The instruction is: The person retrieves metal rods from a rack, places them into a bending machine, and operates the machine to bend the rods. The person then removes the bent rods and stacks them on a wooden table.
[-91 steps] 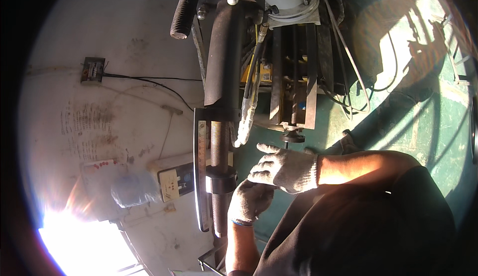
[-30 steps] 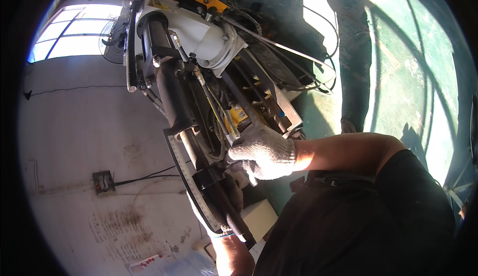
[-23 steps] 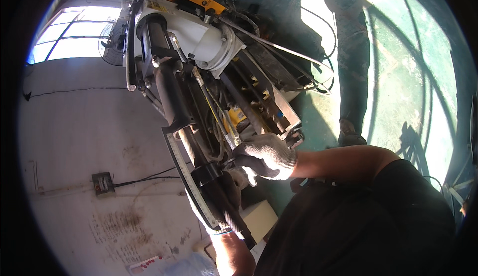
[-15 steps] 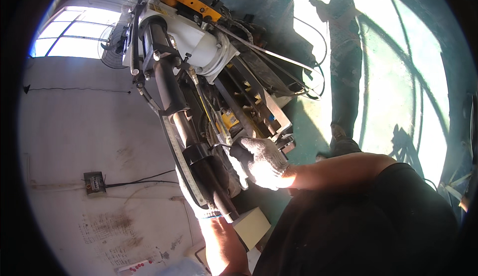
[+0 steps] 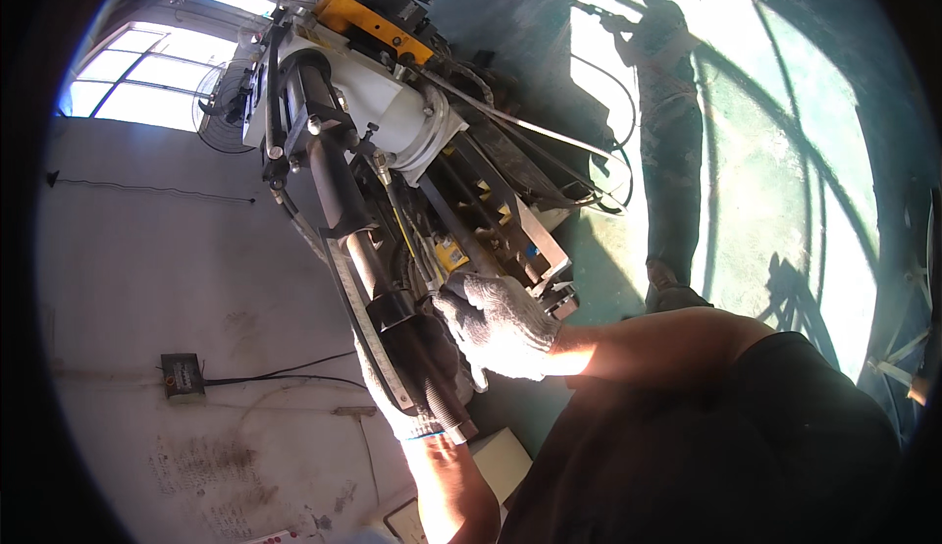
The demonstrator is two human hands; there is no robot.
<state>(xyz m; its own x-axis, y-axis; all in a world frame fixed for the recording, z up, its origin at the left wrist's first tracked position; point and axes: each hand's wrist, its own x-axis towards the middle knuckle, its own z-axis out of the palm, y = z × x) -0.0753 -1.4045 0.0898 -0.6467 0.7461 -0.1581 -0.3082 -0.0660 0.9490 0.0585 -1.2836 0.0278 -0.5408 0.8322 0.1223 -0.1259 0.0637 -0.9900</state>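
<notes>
My left hand, in a whitish knit glove, wraps from behind around a black threaded rod at the machine's near end. The rod hides most of its fingers. A black collar sits just above, on a bright metal shaft. Beside this collar, my right hand, gloved in grey and white, is closed with its fingers at the collar's right side. It grips a thin bent dark rod that looks like a hex key, now almost wholly covered by the glove. A ruled metal strip runs along the rod's left side.
The machine's white housing and yellow-orange block rise beyond my hands. Hoses and a cable trail right over the green floor. A dark wall box, a fan and a pale box stand around.
My right hand has shifted slightly left and turned against the collar, hiding the bent rod that showed before. My left hand keeps its place on the threaded rod. The view has shifted slightly.
</notes>
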